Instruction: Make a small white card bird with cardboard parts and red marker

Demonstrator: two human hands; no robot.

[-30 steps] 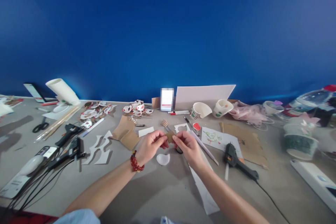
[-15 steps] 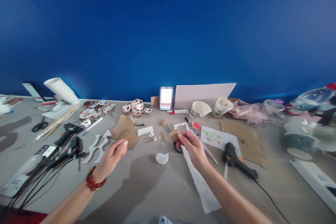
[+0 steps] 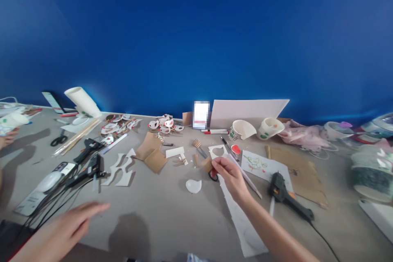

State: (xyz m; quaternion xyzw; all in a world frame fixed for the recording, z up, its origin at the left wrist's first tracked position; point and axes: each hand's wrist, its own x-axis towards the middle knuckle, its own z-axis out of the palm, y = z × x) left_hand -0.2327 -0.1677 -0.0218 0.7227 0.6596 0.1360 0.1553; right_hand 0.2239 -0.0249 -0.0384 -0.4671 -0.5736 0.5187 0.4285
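Note:
My right hand (image 3: 229, 176) pinches a small piece of brown cardboard (image 3: 206, 165) between thumb and fingers, held just above the table near the middle. Close behind it are the dark handles of scissors (image 3: 213, 176), partly hidden. A white teardrop-shaped paper cutout (image 3: 193, 186) lies to the left of this hand. My left hand (image 3: 72, 223) hovers low at the left, its fingers stretched out and slightly blurred, with nothing in it. Nearest to it are the black cables (image 3: 50, 208) and a glue gun (image 3: 89, 170).
At right lie another glue gun (image 3: 290, 197) and a bird drawing (image 3: 265, 168). Paper cups (image 3: 242, 129) stand at the back by a white board (image 3: 248, 112). Folded cardboard (image 3: 152, 153) and wavy white cutouts (image 3: 121, 170) lie left of centre. Another person's hand (image 3: 9, 137) shows at the left edge.
My left hand has let go of the cardboard piece and moved down and left, toward the near edge. My right hand still holds the piece. The view has shifted slightly.

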